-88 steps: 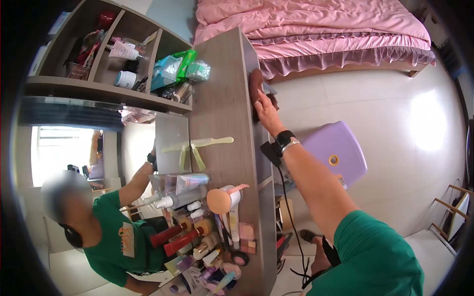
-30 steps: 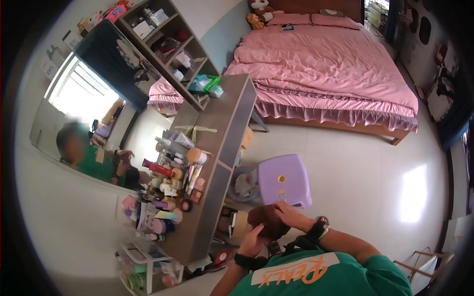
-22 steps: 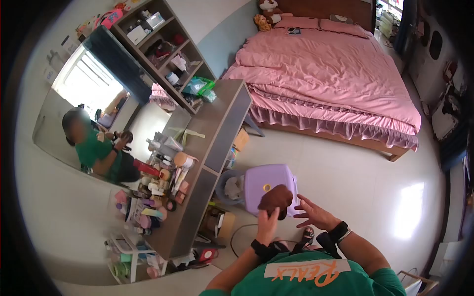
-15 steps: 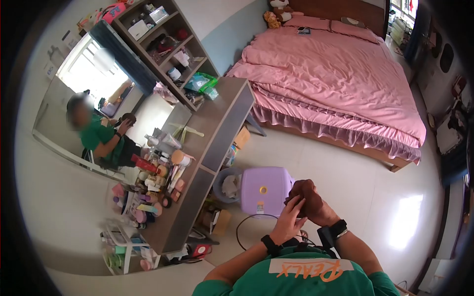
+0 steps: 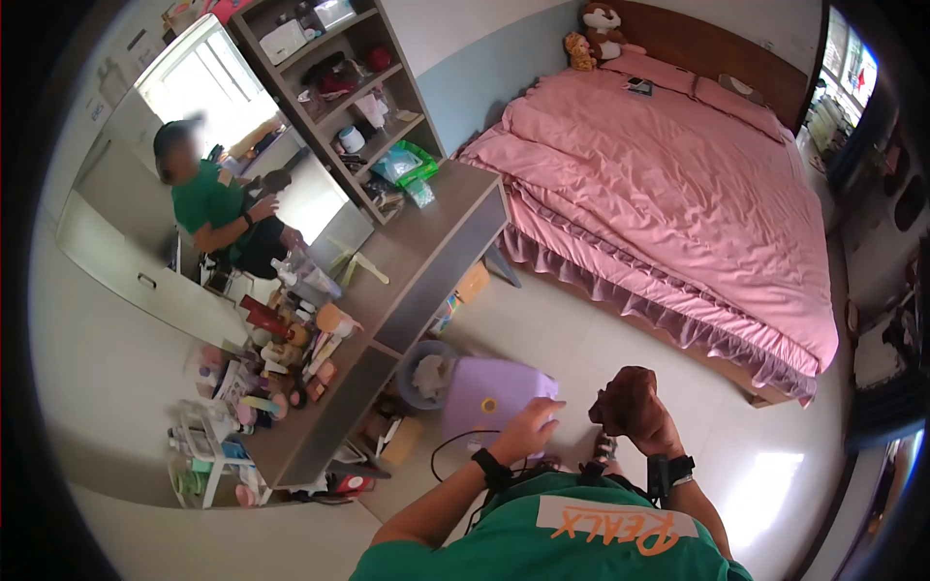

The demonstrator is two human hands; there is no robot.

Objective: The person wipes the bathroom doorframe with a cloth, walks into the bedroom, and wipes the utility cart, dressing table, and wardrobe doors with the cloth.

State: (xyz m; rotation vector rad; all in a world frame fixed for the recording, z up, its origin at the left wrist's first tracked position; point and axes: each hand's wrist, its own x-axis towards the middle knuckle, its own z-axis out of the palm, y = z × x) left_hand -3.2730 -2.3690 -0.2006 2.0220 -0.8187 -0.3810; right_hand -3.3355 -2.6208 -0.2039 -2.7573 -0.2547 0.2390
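A lumpy reddish-brown thing (image 5: pixel 622 401), its exact kind unclear, is held up before my body by my right hand (image 5: pixel 660 432). The right fingers are mostly hidden behind it. To its left, my left hand (image 5: pixel 526 432) is apart from it, with fingers stretched out and nothing in them. That hand is over the edge of a light purple box-shaped stool (image 5: pixel 494 387). Dark bands circle both wrists, and a dark device sits at the right one.
At left a desk (image 5: pixel 426 228) bears several cosmetic bottles and jars (image 5: pixel 291 339) beside a mirror (image 5: pixel 107 213). A shelf unit (image 5: pixel 339 97) rises behind it. A bin (image 5: pixel 423 373) stands near the stool. A pink-covered bed (image 5: pixel 659 184) fills the upper right.
My left hand has come off the brown thing and moved left. My right hand has shifted slightly right and down, still holding it. The view has turned a little.
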